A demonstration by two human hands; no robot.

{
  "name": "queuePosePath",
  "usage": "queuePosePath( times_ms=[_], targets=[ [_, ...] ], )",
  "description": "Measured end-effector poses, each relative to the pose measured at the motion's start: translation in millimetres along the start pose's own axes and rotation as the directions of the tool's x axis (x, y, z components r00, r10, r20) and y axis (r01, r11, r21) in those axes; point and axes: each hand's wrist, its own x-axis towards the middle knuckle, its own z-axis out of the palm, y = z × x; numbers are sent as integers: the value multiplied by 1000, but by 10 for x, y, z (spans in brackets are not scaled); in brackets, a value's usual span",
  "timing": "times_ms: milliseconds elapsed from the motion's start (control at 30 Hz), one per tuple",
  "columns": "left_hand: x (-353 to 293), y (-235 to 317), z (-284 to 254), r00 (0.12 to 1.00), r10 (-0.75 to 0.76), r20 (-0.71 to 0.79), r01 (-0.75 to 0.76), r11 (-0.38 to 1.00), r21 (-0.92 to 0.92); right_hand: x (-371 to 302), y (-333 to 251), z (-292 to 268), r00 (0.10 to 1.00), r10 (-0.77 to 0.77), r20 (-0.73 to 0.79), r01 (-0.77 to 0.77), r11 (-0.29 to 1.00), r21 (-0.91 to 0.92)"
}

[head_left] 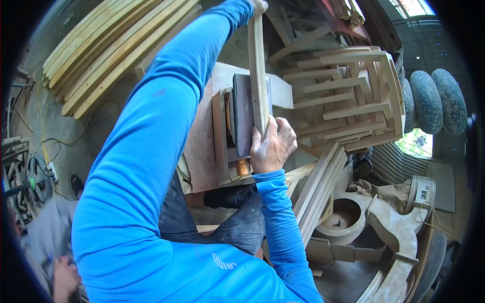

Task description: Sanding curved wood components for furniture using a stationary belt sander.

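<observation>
A long, narrow wooden strip point(257, 70) runs away from me, held at both ends. My left hand point(259, 6) is closed on its far end at the top edge of the view, where only part of the hand shows. Around the near end my right hand point(274, 145) is wrapped, thumb on the left side. Beneath the strip lies a dark grey flat surface point(243, 118) that looks like a sanding belt, set in a wooden frame point(220, 136). Whether the strip touches it, I cannot tell. An orange block point(243, 167) sits at the frame's near end.
Curved wooden slats point(121, 45) are stacked at the far left. Assembled wooden frames point(353, 96) stand to the right, with straight boards point(318, 187) below them. A pale curved machine housing point(394, 222) is at the lower right. Another person's hand point(65, 278) shows at lower left. Cables point(65, 139) cross the floor.
</observation>
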Motion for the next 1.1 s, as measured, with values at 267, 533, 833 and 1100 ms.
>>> queuePosePath(
  times_ms=[267,533,833,1100],
  targets=[
    [-836,177,259,992,119,51,-129,930,345,-1009,343,-641,983,42,180,-67,988,138],
    [-2053,310,422,960,257,114,-279,913,297,-2591,643,-2065,865,198,461,-320,925,202],
    [-4704,1241,421,949,207,237,-218,976,17,-3580,935,-4657,547,433,717,-602,798,-23],
    [-5184,1538,469,966,225,129,-200,963,-181,-3703,671,-5202,617,539,573,-634,772,-43]
  ],
)
